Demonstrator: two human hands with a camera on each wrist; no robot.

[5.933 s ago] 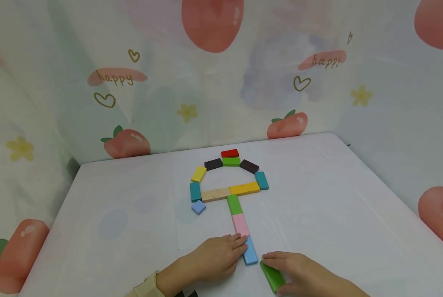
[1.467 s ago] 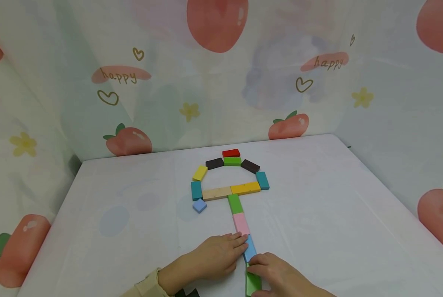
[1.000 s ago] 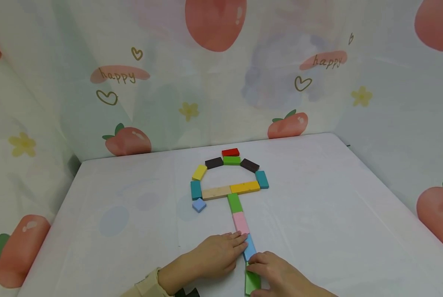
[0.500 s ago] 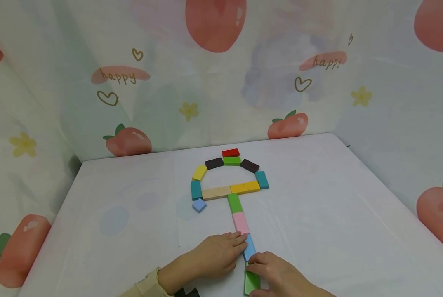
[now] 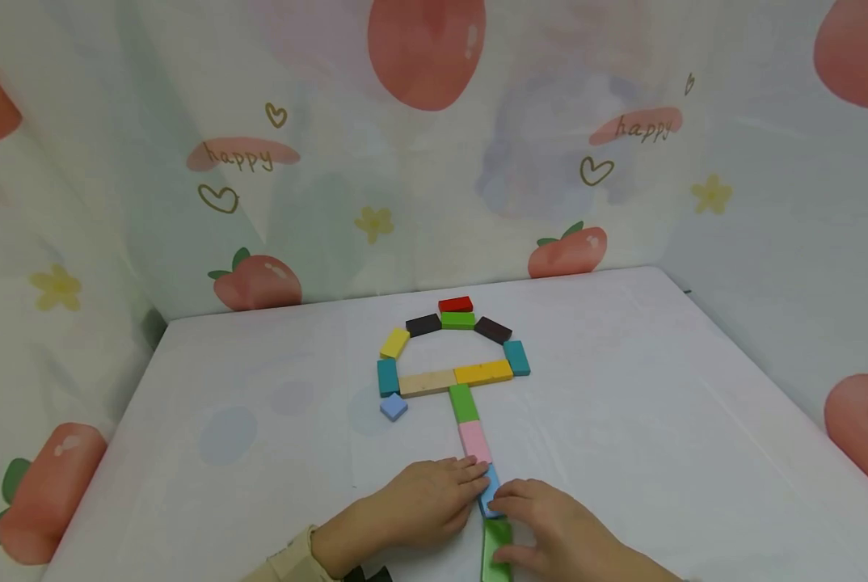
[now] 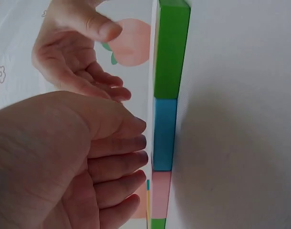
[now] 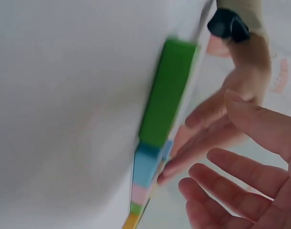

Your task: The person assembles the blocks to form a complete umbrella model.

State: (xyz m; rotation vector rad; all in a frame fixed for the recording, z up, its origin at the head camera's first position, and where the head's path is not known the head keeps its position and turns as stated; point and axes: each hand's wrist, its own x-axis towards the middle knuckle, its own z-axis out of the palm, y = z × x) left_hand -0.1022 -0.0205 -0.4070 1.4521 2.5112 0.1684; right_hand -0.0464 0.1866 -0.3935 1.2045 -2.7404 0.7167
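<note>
A column of flat wooden blocks runs toward me: a short green block point(image 5: 464, 402), a pink block point(image 5: 475, 442), a light blue block point(image 5: 487, 508) and a long green block point(image 5: 494, 558). My left hand point(image 5: 430, 503) lies with straight fingers, its fingertips over the light blue block's left side near the pink one. Above the long green block hovers my right hand point(image 5: 561, 529); the right wrist view shows its fingers point(image 7: 241, 167) spread and apart from the green block point(image 7: 168, 93). Nothing is between them. The long green block's near end is cut off in the head view.
Beyond the column, a beige block point(image 5: 427, 382) and an orange block point(image 5: 483, 373) form a bar under an arch of coloured blocks, topped by a red block point(image 5: 455, 305). A small blue block point(image 5: 393, 406) lies at the arch's left end. A patterned cloth point(image 5: 419, 178) backs the table.
The long green block, earlier off to the right in my right hand, now lies end to end with the light blue one. My right fingers have lifted off it. My left hand has stayed put.
</note>
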